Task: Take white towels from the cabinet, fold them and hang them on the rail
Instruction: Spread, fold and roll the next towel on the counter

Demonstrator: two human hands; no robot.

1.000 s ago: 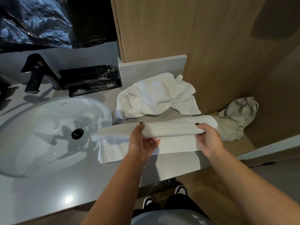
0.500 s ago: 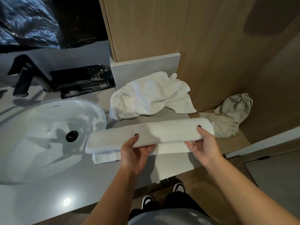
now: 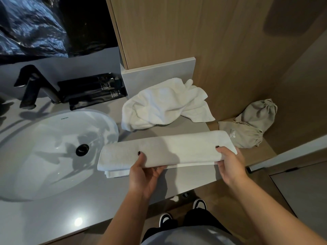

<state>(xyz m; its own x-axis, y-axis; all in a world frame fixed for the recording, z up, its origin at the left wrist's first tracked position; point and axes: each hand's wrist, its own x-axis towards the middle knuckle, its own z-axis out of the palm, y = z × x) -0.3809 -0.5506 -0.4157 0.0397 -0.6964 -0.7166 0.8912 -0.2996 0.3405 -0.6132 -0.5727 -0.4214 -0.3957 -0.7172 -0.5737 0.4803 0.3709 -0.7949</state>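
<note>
A white towel [image 3: 177,149], folded into a long narrow strip, lies across the grey counter [image 3: 191,179] beside the sink. My left hand [image 3: 145,172] grips its near edge around the middle, thumb on top. My right hand [image 3: 230,163] holds the right end, thumb on top, fingers underneath. Behind it, against the wooden cabinet [image 3: 159,32], sits a second white towel [image 3: 164,105], crumpled and unfolded. No rail is in view.
A white oval sink [image 3: 44,152] fills the left of the counter, with a black faucet [image 3: 31,87] and black toiletry tubes [image 3: 92,91] behind. Two beige drawstring pouches [image 3: 251,124] lie on a wooden ledge at the right. My shoes show below the counter edge.
The upper layer of the towel has been folded toward me over the lower layer, so the strip is narrower and flatter. Both hands stayed on its near edge.
</note>
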